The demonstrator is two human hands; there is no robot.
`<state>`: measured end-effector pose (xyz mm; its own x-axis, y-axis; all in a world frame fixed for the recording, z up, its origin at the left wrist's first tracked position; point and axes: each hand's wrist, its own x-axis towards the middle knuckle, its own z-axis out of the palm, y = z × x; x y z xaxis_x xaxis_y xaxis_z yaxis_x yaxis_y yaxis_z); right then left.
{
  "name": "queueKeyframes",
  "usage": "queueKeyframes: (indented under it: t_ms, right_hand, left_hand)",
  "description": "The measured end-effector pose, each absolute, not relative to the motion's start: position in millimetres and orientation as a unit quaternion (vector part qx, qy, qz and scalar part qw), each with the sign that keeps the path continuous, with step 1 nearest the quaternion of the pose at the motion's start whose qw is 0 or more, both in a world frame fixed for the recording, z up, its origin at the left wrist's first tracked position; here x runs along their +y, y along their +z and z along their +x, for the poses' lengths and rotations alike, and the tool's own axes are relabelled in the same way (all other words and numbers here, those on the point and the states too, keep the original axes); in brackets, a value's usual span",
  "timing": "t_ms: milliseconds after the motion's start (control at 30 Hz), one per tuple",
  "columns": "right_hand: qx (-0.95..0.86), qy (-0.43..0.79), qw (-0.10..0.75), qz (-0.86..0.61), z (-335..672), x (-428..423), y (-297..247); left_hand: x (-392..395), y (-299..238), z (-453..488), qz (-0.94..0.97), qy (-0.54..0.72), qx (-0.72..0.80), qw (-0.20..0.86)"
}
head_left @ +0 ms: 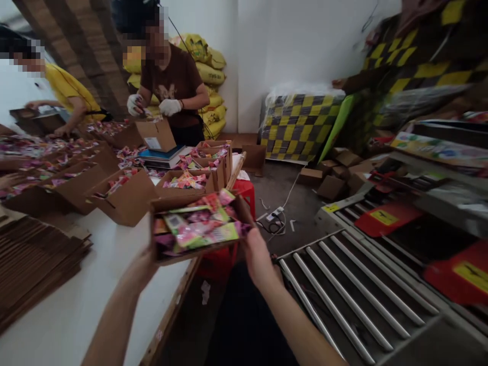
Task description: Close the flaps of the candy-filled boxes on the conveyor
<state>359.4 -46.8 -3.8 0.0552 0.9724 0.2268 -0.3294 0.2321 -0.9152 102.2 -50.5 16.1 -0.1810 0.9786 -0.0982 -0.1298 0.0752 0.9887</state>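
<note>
Room: white wall (297,46) at back, grey floor; long white table (95,274) on your L.
Far L: stack of flat cardboard (34,264) on the table's near edge; behind it, a person in yellow (64,91) bent over the table.
Table mid: open cartons (125,201) w/ bright packets, set in rows.
Back: person in brown shirt (173,81), white gloves (170,107), hands over an open carton; yellow sacks (211,73) piled behind.
Your L hand (143,269): clasps the L end of the held box (190,256) from below; fingers hidden under it, can't tell if spread.
Held box: open top, tilted toward you, in the air just past the table's R edge, between both your hands.
Contents: colourful packets (198,223), heaped to the rim, pink & green mostly.
Your R hand (257,256): pressed on the box's R end, fingers wrapped round behind the wall, tips out of sight.
Behind box: red stool (246,190).
Floor: power strip (275,213) w/ cable; small brown boxes (331,185) scattered.
Back R: checkered yellow-black stack (297,127) vs. the wall.
R: roller conveyor (343,284), just beside your R arm.
Far R: blurred person in a checkered top (419,51).
</note>
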Motion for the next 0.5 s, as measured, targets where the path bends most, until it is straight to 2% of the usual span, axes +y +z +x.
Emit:
queueKeyframes:
  t_ms: [100, 200, 300, 400, 500]
  right_hand:
    - [-0.331, 0.501, 0.686, -0.411, 436, -77, -21]
    - [-0.265, 0.398, 0.720, -0.503, 522, -120, -53]
    - [-0.211, 0.281, 0.726, -0.591, 592, -172, -86]
    - [-0.168, 0.190, 0.716, -0.651, 635, -218, -107]
    - [-0.175, 0.148, 0.703, -0.673, 654, -246, -110]
  left_hand:
    - [-61, -37, 185, 0.411, 0.518, 0.519, 0.542]
    - [-70, -99, 283, 0.445, 0.471, 0.468, 0.601]
    - [-87, -138, 375, 0.486, 0.409, 0.409, 0.655]
    - [-108, -140, 434, 0.562, 0.386, 0.383, 0.623]
    - [-124, -116, 453, 0.653, 0.425, 0.309, 0.545]
